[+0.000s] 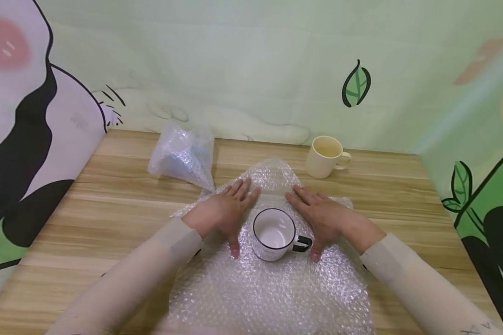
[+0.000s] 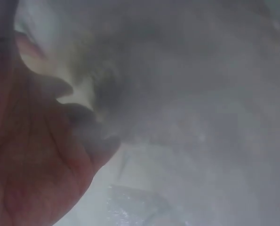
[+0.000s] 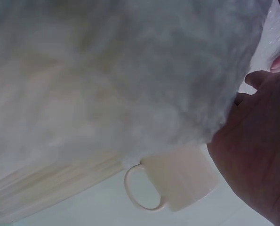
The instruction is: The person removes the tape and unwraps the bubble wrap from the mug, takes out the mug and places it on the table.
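A white mug (image 1: 269, 254) with a black rim and black handle stands upright on a sheet of bubble wrap (image 1: 272, 298), its handle pointing right. To the left of the mug, my left hand (image 1: 224, 211) rests on the wrap with fingers spread. My right hand (image 1: 327, 218) lies on the wrap on the other side, its thumb close by the mug's handle. Neither hand grips anything. In the left wrist view, blurred wrap covers most of the picture beside the palm (image 2: 41, 155). Wrap also hides part of the right wrist view.
Behind the right hand stands a pale yellow mug (image 1: 317, 163), handle to the right. A bubble-wrap bag (image 1: 184, 160) with something bluish inside sits at the back left, near the sheet's edge. The wooden table (image 1: 121, 214) ends at a printed cloth backdrop (image 1: 255, 70).
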Demonstrator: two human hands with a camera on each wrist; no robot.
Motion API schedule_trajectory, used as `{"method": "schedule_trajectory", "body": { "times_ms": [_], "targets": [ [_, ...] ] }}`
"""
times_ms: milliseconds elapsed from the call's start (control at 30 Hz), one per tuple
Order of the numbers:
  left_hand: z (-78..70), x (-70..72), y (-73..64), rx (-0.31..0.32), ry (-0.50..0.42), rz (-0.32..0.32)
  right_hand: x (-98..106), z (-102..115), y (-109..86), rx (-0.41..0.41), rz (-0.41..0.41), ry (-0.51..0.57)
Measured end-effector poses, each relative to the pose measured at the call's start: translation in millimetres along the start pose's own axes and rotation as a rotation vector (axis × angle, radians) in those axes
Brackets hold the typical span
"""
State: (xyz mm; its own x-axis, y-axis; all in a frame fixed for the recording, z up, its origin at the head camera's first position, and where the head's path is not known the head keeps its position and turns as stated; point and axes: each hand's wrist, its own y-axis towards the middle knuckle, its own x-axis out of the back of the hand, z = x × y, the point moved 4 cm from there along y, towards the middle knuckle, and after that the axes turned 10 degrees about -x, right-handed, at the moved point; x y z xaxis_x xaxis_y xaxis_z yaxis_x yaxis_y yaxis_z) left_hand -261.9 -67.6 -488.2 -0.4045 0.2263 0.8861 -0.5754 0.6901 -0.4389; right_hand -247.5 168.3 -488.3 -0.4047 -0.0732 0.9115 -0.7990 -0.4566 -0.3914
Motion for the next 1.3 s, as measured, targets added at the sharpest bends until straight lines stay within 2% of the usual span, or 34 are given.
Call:
{"method": "schedule_trajectory", "body": {
  "times_ms": [300,667,1100,1300],
  "targets": [
    [2.3,-1.5,2.5,0.005,-0.011,0.024,-0.1,-0.6,3.3,-0.010,0.009,-0.004],
    [4.3,-4.3,2.7,0.004,-0.015,-0.007,0.2,-0.4,3.7,-0.027,0.012,-0.015],
    [4.4,-4.0,2.8,0.005,-0.047,-0.007,0.8,0.2,4.3,-0.034,0.023,-0.032],
    [4.6,-4.0,1.4,0.032,-0.080,0.007,1.6,1.2,3.5,-0.035,0.031,-0.036]
  ]
}}
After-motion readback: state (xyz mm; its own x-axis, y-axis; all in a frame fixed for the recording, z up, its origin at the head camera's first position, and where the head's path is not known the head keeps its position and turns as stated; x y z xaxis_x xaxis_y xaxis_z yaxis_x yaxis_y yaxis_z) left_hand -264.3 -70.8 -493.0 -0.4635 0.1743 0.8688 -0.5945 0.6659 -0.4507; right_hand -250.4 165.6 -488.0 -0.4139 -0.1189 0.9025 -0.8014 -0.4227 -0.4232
